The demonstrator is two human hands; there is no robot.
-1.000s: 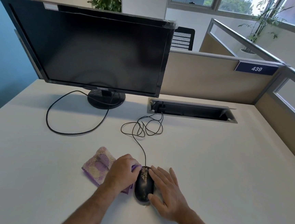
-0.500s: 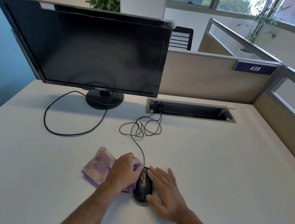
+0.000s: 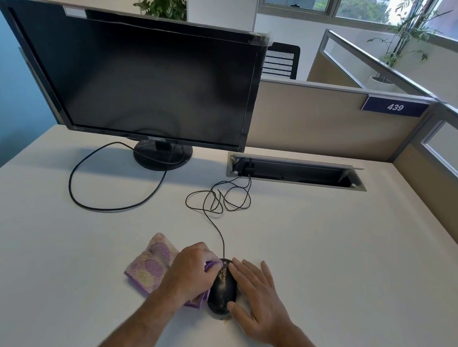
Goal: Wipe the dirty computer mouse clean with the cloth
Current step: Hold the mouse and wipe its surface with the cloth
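A black wired mouse (image 3: 222,293) lies on the white desk near the front, with pale crumbly dirt along its middle near the wheel. My left hand (image 3: 190,273) grips a purple and beige patterned cloth (image 3: 149,264) and holds a fold of it against the mouse's left side. The rest of the cloth lies on the desk to the left. My right hand (image 3: 257,295) rests flat beside the mouse's right side, fingers straight, thumb against the mouse's rear edge.
The mouse cable (image 3: 220,200) runs back in loose loops to a cable slot (image 3: 295,172) in the desk. A black monitor (image 3: 136,79) stands at the back left with its own cable looping on the desk. Beige partitions (image 3: 324,120) close the back and right.
Both hands and the mouse stay nearly in place. The left hand with the cloth has shifted slightly against the mouse's left front.
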